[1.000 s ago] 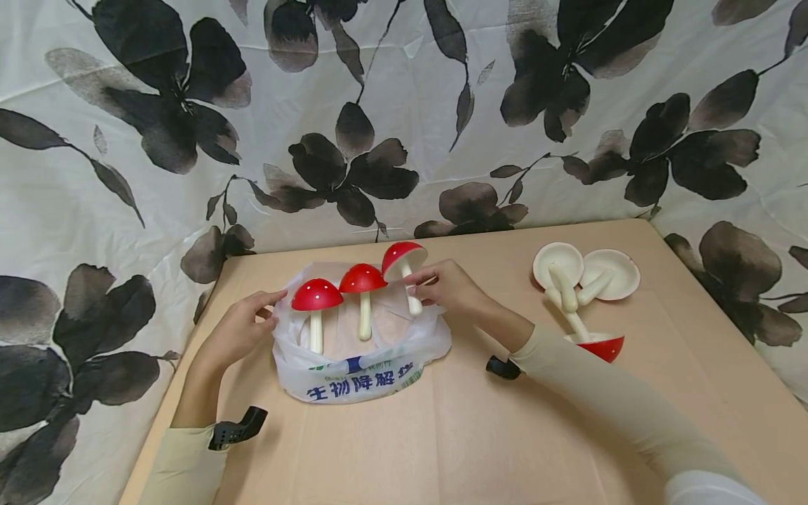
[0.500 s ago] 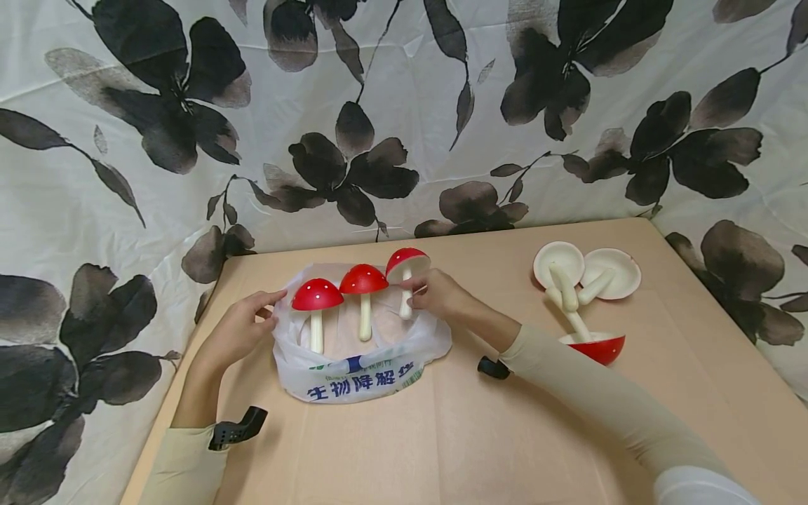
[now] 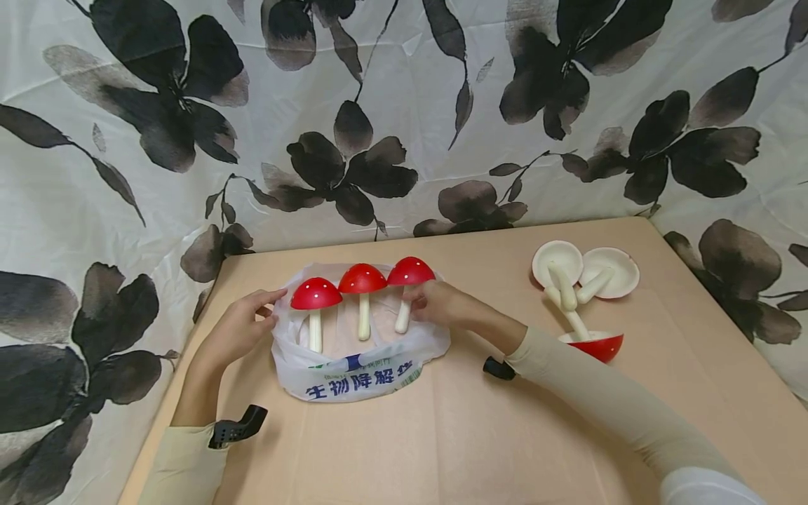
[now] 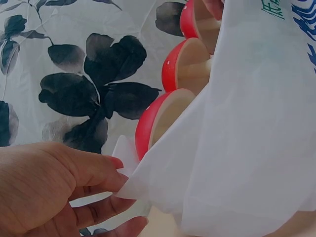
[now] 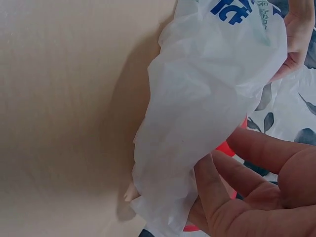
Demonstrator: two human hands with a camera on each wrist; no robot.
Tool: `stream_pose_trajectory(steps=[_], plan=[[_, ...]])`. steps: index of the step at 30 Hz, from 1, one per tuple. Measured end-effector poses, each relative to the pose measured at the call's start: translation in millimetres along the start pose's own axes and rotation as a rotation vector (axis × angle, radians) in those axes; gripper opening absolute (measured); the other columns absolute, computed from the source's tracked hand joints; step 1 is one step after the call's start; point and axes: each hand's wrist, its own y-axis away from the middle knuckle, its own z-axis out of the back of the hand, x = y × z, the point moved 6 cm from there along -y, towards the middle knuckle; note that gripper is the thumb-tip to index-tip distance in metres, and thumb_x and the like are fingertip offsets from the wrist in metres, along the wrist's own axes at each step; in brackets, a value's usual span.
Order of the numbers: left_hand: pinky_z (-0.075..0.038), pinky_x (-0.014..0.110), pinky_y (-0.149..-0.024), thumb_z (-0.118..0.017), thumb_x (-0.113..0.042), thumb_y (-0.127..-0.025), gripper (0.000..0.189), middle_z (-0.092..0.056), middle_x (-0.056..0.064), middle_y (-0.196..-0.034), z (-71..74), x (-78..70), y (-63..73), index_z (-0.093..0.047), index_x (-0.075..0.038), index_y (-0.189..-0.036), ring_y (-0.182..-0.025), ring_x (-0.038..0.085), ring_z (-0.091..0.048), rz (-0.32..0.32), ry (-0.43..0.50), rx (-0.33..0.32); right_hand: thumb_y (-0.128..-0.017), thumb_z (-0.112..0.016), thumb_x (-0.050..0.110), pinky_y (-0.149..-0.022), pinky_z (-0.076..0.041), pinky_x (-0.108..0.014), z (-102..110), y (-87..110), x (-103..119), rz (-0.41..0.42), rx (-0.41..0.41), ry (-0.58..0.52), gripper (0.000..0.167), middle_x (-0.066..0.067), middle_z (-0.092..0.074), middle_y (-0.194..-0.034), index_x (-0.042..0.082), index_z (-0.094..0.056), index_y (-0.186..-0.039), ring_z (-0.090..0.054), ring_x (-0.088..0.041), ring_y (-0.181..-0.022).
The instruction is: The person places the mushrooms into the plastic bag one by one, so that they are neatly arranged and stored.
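Observation:
A white plastic bag (image 3: 360, 382) with blue lettering lies with its mouth spread on the table. Three toy mushrooms with red white-dotted caps and pale stems stand or lean in a row in its mouth: a left one (image 3: 315, 294), a middle one (image 3: 362, 278) and a right one (image 3: 411, 271). My left hand (image 3: 236, 330) pinches the bag's left edge, as the left wrist view also shows. My right hand (image 3: 445, 303) holds the right mushroom by its stem; in the right wrist view the bag's rim (image 5: 173, 128) partly hides that mushroom and the fingertips.
At the table's right side lie more toy mushrooms: two with undersides up (image 3: 558, 261) and one with its red cap (image 3: 602, 348) down. The wooden table (image 3: 379, 456) ends at the back against a flower-printed cloth (image 3: 454, 84).
My right hand has brought the right mushroom down and its cap from tilted to upright, in line with the other two. My left hand stays at the bag's edge.

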Motion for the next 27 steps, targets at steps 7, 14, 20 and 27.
stream_pose_trajectory(steps=[7, 14, 20, 27], plan=[[-0.053, 0.026, -0.075, -0.059, 0.005, -0.093, 0.049, -0.063, 0.023, -0.126, 1.5, 0.3, 0.7, -0.054, 0.004, -0.143, -0.105, 0.038, -0.063, 0.0, 0.005, -0.003, -0.094, -0.068, 0.003, -0.09, -0.057, -0.033, 0.0, -0.8, -1.3, 0.018, 0.02, 0.035, 0.053, -0.015, -0.061, -0.136, 0.008, -0.056, -0.145, -0.059, -0.03, -0.12], [-0.053, 0.025, -0.075, -0.059, 0.005, -0.094, 0.049, -0.062, 0.024, -0.128, 1.2, -0.1, 0.6, -0.054, 0.004, -0.143, -0.105, 0.038, -0.063, 0.001, 0.013, -0.002, -0.095, -0.067, 0.003, -0.094, -0.056, -0.036, 0.4, -0.8, -2.9, 0.021, 0.035, 0.039, 0.053, -0.016, -0.051, -0.146, 0.009, -0.055, -0.146, -0.056, -0.033, -0.127], [-0.053, 0.025, -0.075, -0.059, 0.005, -0.094, 0.05, -0.062, 0.024, -0.128, 0.0, -0.5, 0.5, -0.053, 0.004, -0.144, -0.106, 0.039, -0.062, 0.012, 0.009, 0.005, -0.095, -0.066, 0.003, -0.091, -0.057, -0.033, 3.1, -3.0, -3.5, 0.026, 0.023, 0.042, 0.051, -0.016, -0.044, -0.151, 0.008, -0.056, -0.145, -0.058, -0.032, -0.124], [-0.054, 0.027, -0.076, -0.06, 0.005, -0.094, 0.05, -0.062, 0.024, -0.128, 0.6, -1.2, 0.4, -0.053, 0.004, -0.143, -0.105, 0.039, -0.062, 0.008, 0.001, 0.005, -0.095, -0.068, 0.005, -0.092, -0.057, -0.034, 2.3, -3.8, -3.2, 0.035, 0.061, 0.038, 0.052, -0.014, -0.062, -0.135, 0.007, -0.056, -0.145, -0.06, -0.031, -0.121]])
